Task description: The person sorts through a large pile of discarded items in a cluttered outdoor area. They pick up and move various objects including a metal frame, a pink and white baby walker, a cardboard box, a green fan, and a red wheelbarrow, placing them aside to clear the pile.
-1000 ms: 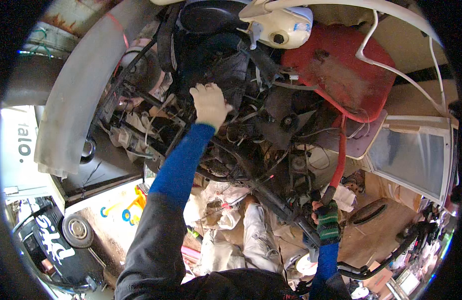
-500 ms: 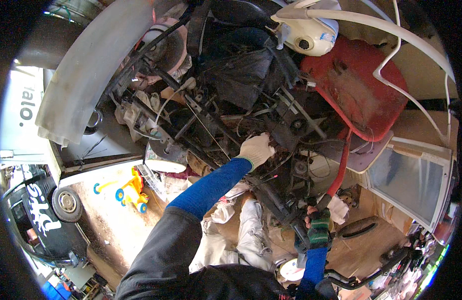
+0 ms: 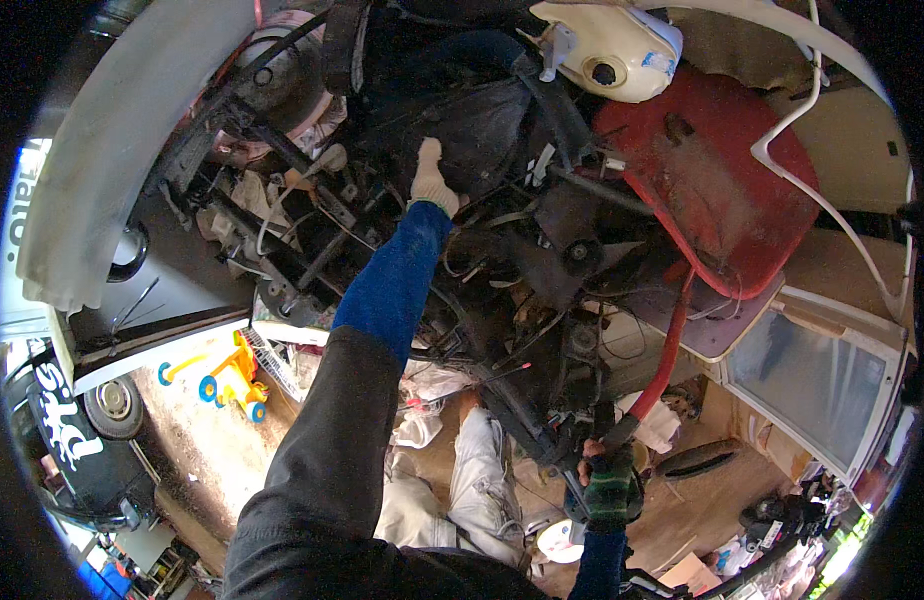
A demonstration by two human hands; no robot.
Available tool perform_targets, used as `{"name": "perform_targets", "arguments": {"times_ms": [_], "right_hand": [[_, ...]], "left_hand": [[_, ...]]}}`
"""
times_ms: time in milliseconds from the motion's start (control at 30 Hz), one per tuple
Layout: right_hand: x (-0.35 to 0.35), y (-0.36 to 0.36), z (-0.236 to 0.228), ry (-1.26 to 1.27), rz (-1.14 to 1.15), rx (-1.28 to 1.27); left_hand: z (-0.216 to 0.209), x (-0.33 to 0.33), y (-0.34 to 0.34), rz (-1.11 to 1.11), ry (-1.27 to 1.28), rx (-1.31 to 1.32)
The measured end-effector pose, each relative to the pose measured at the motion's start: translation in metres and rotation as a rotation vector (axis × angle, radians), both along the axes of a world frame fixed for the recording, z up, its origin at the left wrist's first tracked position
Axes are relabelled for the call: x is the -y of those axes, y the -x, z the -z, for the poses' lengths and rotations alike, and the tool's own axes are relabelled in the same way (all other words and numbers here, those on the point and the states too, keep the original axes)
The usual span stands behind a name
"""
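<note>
My left hand (image 3: 433, 180), in a cream knitted glove, reaches far forward over a heap of dark metal parts. Its fingers look stretched out against a crumpled black sheet (image 3: 472, 125), and I see nothing held in it. Lower right, my right hand (image 3: 608, 485) wears a green and dark striped glove. Its bare fingertips curl round a dark metal bar (image 3: 517, 415) that slants up into the heap. Just above that hand ends the red tubular handle (image 3: 668, 345) running down from a dusty red tray (image 3: 717, 180).
A cream motorcycle tank (image 3: 622, 60) lies at the top beside the red tray. A white-framed glass panel (image 3: 812, 370) stands right. Left are a translucent curved sheet (image 3: 112, 150), a yellow toy (image 3: 227, 375) with blue wheels and a dark vehicle (image 3: 67, 430). A white tube (image 3: 782, 125) arches at upper right.
My left hand has moved forward and left, from the middle of the metal parts to the black sheet. My right hand keeps its grip on the bar. The whole view has shifted a little.
</note>
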State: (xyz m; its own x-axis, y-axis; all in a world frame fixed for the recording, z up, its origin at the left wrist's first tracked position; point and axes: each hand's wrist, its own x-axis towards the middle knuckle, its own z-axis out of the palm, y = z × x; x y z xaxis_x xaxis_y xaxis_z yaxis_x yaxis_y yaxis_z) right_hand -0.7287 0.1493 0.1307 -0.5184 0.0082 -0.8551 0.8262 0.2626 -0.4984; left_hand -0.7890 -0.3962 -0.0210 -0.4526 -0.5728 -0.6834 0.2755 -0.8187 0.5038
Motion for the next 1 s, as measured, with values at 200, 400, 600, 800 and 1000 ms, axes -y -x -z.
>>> {"name": "perform_targets", "arguments": {"times_ms": [200, 400, 600, 800, 1000], "right_hand": [[0.008, 0.0, -0.008, -0.017, -0.014, 0.003], [0.002, 0.001, 0.003, 0.007, -0.061, -0.206], [-0.051, -0.004, 0.015, -0.21, -0.402, -0.316], [-0.097, 0.01, 0.024, -0.28, -0.56, -0.487], [-0.122, 0.037, -0.023, -0.191, -0.066, 0.095]], "left_hand": [[0.012, 0.006, 0.0, -0.41, -0.102, 0.557], [0.044, 0.025, -0.01, 0.322, 0.652, 1.273], [0.07, 0.034, -0.027, 0.803, 1.14, 1.357], [0.033, 0.015, -0.029, 0.921, 1.181, 1.39], [-0.028, -0.021, -0.036, 1.031, 1.155, 1.349]]}}
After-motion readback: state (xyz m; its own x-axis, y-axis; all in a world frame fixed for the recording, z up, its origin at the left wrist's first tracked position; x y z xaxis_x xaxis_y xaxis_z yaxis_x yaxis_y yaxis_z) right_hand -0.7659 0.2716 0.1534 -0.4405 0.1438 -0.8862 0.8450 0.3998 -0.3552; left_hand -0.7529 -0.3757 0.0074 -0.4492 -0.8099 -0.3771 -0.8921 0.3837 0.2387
